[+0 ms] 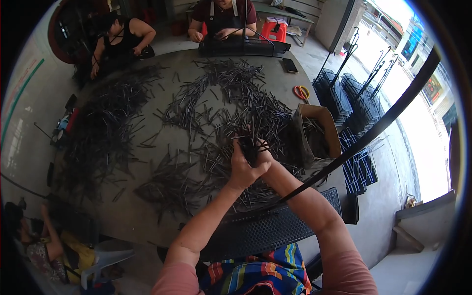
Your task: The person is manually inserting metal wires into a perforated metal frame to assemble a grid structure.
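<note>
My left hand (244, 167) and my right hand (266, 157) are together over the near middle of the table, both closed around a bundle of short dark strips (251, 148). Some strip ends poke out past the fingers. Loose strips of the same kind (231, 81) lie in heaps beyond my hands and to their left. At my front, against the table edge, is a black perforated metal basket (280, 223). Its long flat black handle (378, 123) arches up to the right, passing over my right forearm.
An open cardboard box (301, 142) with strips inside stands right of my hands. Behind it lie yellow-and-red scissors (302, 93) and a phone (290, 66). Black wire baskets (339, 101) stand on the floor at right. Three people sit around the table, two far, one near left.
</note>
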A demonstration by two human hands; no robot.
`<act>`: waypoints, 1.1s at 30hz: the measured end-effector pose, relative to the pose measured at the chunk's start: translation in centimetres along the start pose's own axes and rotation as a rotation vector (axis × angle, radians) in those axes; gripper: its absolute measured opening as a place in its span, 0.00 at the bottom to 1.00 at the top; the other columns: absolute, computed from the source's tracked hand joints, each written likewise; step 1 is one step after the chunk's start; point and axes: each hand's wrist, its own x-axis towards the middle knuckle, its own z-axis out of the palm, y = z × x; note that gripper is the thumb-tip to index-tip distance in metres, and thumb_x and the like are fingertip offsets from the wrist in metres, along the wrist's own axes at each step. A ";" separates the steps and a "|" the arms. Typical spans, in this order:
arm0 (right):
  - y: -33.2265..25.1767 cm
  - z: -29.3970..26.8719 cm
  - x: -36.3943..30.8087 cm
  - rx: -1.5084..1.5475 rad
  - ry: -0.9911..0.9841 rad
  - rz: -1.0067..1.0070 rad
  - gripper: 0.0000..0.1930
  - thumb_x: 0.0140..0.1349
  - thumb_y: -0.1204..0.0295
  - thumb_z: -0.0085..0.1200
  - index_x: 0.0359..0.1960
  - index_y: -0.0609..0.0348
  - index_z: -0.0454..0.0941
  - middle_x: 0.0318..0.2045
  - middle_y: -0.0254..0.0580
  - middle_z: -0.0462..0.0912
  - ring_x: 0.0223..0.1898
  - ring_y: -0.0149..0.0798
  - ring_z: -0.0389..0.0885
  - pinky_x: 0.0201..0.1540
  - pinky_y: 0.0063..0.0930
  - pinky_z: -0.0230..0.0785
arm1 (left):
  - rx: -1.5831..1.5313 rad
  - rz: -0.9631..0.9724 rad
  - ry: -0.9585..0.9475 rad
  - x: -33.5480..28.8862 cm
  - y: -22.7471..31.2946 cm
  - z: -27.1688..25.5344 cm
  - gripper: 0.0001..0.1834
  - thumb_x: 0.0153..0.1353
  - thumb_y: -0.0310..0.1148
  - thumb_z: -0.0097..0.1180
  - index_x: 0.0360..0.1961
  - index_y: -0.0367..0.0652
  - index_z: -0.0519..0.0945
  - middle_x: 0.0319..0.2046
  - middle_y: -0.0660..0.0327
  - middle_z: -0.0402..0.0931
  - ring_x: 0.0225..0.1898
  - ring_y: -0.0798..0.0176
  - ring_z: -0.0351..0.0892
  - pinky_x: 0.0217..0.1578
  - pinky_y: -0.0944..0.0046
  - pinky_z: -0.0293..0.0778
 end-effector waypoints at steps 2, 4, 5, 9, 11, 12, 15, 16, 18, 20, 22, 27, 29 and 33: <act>0.9 1.3 -0.3 -0.377 0.275 -0.072 0.20 0.69 0.65 0.34 0.58 0.58 0.68 0.55 0.43 0.75 0.55 0.44 0.72 0.60 0.35 0.63 | -0.016 -0.058 0.084 -0.3 -1.3 -0.6 0.31 0.45 0.30 0.70 0.50 0.36 0.69 0.39 0.60 0.78 0.40 0.65 0.78 0.46 0.65 0.72; -0.1 0.8 -0.8 -0.661 0.227 -0.046 0.20 0.69 0.64 0.34 0.56 0.58 0.70 0.51 0.43 0.76 0.52 0.44 0.74 0.56 0.37 0.65 | -0.052 -0.132 0.156 0.2 -1.8 -0.1 0.27 0.45 0.29 0.70 0.47 0.36 0.72 0.39 0.61 0.78 0.41 0.65 0.77 0.48 0.64 0.71; -0.7 0.4 -1.1 -0.942 0.165 -0.006 0.19 0.70 0.63 0.33 0.53 0.58 0.73 0.48 0.43 0.78 0.49 0.44 0.76 0.53 0.40 0.67 | -0.117 -0.238 0.325 1.1 -2.0 0.0 0.23 0.45 0.28 0.69 0.43 0.36 0.74 0.37 0.61 0.78 0.40 0.65 0.78 0.46 0.64 0.72; 2.2 5.2 -0.6 -0.998 0.649 -0.093 0.20 0.70 0.55 0.38 0.45 0.56 0.77 0.36 0.40 0.80 0.37 0.41 0.79 0.42 0.35 0.72 | -0.401 -0.482 0.601 2.4 -3.7 -2.0 0.14 0.44 0.24 0.68 0.34 0.38 0.79 0.34 0.63 0.79 0.35 0.66 0.79 0.40 0.62 0.74; 3.1 8.1 -1.7 -0.519 0.615 -0.112 0.22 0.69 0.51 0.42 0.43 0.57 0.77 0.33 0.39 0.81 0.34 0.39 0.79 0.39 0.34 0.72 | -0.449 -0.480 0.589 1.3 -3.5 -1.1 0.18 0.44 0.23 0.68 0.38 0.37 0.78 0.35 0.63 0.79 0.35 0.66 0.78 0.40 0.64 0.75; 3.0 7.7 -1.9 -0.517 0.625 -0.119 0.22 0.69 0.51 0.42 0.43 0.57 0.77 0.33 0.39 0.81 0.34 0.39 0.79 0.39 0.34 0.72 | -0.493 -0.472 0.573 0.6 -3.4 -0.4 0.21 0.43 0.22 0.68 0.41 0.36 0.77 0.37 0.64 0.78 0.35 0.67 0.78 0.40 0.66 0.75; 2.3 5.5 -1.2 -0.773 0.492 -0.141 0.21 0.69 0.52 0.43 0.38 0.58 0.77 0.33 0.38 0.80 0.34 0.39 0.78 0.39 0.34 0.72 | -0.397 -0.477 0.581 -0.5 -4.5 0.5 0.18 0.44 0.23 0.69 0.38 0.37 0.78 0.35 0.63 0.79 0.33 0.65 0.79 0.38 0.65 0.76; 2.0 5.0 -1.1 -0.771 0.497 -0.140 0.21 0.69 0.52 0.43 0.38 0.58 0.77 0.33 0.38 0.80 0.34 0.39 0.78 0.39 0.34 0.72 | -0.397 -0.488 0.611 -0.5 -4.5 0.6 0.13 0.46 0.24 0.68 0.35 0.39 0.80 0.33 0.63 0.80 0.30 0.64 0.79 0.34 0.64 0.76; 2.1 4.7 -0.9 -0.936 0.538 -0.030 0.18 0.69 0.56 0.44 0.37 0.57 0.77 0.32 0.37 0.80 0.31 0.38 0.77 0.36 0.33 0.70 | -0.442 -0.459 0.628 -0.1 -5.7 -1.4 0.12 0.48 0.26 0.68 0.34 0.38 0.80 0.32 0.62 0.80 0.30 0.64 0.80 0.34 0.63 0.76; 1.6 4.9 -0.9 -0.903 0.487 -0.011 0.13 0.66 0.59 0.49 0.34 0.56 0.78 0.29 0.36 0.79 0.29 0.36 0.76 0.33 0.33 0.69 | -0.601 -0.791 0.494 0.3 -5.7 -3.9 0.10 0.50 0.27 0.65 0.33 0.38 0.80 0.31 0.61 0.80 0.30 0.63 0.80 0.33 0.62 0.77; 0.5 5.1 -0.9 -0.971 0.559 0.243 0.13 0.60 0.59 0.57 0.31 0.55 0.78 0.25 0.36 0.78 0.26 0.36 0.75 0.30 0.35 0.68 | -0.679 -0.897 0.418 -0.1 -5.5 -6.1 0.08 0.52 0.28 0.62 0.34 0.38 0.80 0.30 0.60 0.80 0.29 0.62 0.81 0.32 0.61 0.78; 0.7 6.5 -1.9 -0.906 0.383 0.488 0.11 0.57 0.64 0.59 0.31 0.59 0.79 0.26 0.41 0.81 0.28 0.42 0.81 0.33 0.40 0.74 | -0.709 -1.257 -0.113 -2.2 -2.5 -8.8 0.14 0.49 0.24 0.61 0.40 0.40 0.77 0.29 0.58 0.79 0.27 0.60 0.81 0.29 0.60 0.80; 0.9 5.1 -1.3 -0.793 0.425 0.283 0.10 0.59 0.66 0.57 0.32 0.61 0.79 0.27 0.42 0.82 0.28 0.43 0.81 0.34 0.40 0.74 | -0.715 -1.315 -0.198 -3.3 -2.3 -8.8 0.14 0.50 0.24 0.61 0.40 0.40 0.77 0.30 0.57 0.79 0.28 0.60 0.81 0.29 0.60 0.80; 1.2 4.1 -1.2 -0.966 0.434 -0.002 0.06 0.64 0.74 0.49 0.38 0.64 0.76 0.26 0.43 0.81 0.26 0.44 0.81 0.34 0.38 0.76 | -0.738 -1.400 -0.284 -5.4 -2.1 -8.4 0.18 0.52 0.25 0.59 0.45 0.34 0.77 0.29 0.52 0.81 0.22 0.63 0.81 0.25 0.66 0.81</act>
